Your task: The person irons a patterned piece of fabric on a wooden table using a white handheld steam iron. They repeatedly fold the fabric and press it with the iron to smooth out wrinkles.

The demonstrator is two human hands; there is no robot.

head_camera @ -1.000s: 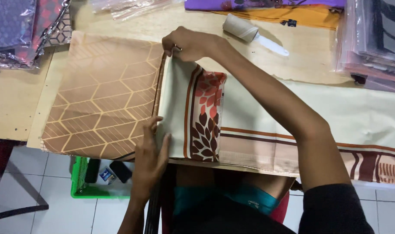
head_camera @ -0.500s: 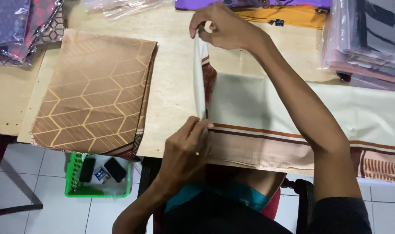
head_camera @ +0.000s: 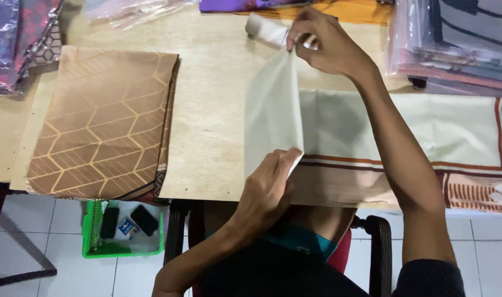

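A cream cloth with brown border stripes (head_camera: 372,137) lies across the right half of the wooden table (head_camera: 212,110). Its left end is lifted into a flap (head_camera: 273,110). My right hand (head_camera: 322,41) pinches the flap's far corner above the table. My left hand (head_camera: 270,184) grips the flap's near corner at the table's front edge. A folded brown cloth with a gold hexagon pattern (head_camera: 105,124) lies flat on the left, apart from both hands.
A white roll (head_camera: 264,27) lies behind the flap. Bagged fabrics are stacked at the far right (head_camera: 454,38) and far left (head_camera: 14,38); orange and purple cloth (head_camera: 350,8) lies at the back. A green basket (head_camera: 121,228) sits on the tiled floor.
The cream cloth was drawn off the brown patterned cloth and shifted right. The raised flap now hangs wider between my hands, and the view has swung right.
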